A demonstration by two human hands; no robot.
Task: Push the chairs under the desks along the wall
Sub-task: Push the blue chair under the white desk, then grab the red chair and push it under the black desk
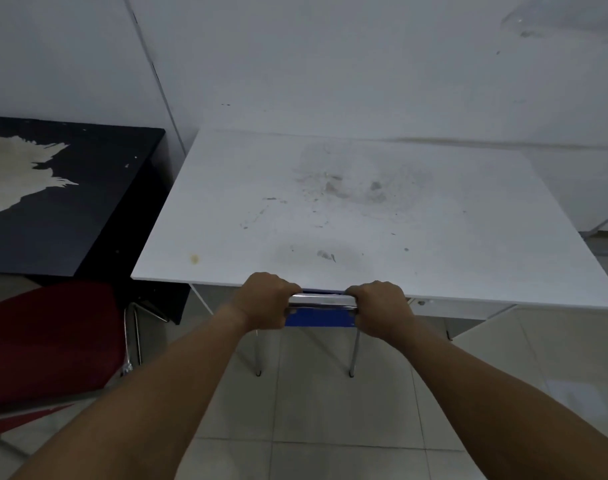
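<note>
Blue chair [319,317] sits almost wholly beneath the white desk [330,209], with only its chrome top rail [321,301], a strip of blue backrest and two thin metal rear legs showing at the desk's near edge. Both hands are closed around that rail: the left hand [265,299] wraps its left end and the right hand [382,306] its right end, knuckles up, forearms reaching in from the near side. The rail lies just at the desk's near edge, touching or nearly so; I cannot tell which. The white desk stands against a pale wall [330,64], its top smudged and scuffed with grey marks and a small yellowish spot near the left front corner. To the left, a black desk [70,220] with a large patch of worn-off surface stands beside it, also by the wall. Near left, a red chair [49,341] with chrome legs stands out on the tiled floor [313,427], in front of the black desk.
</note>
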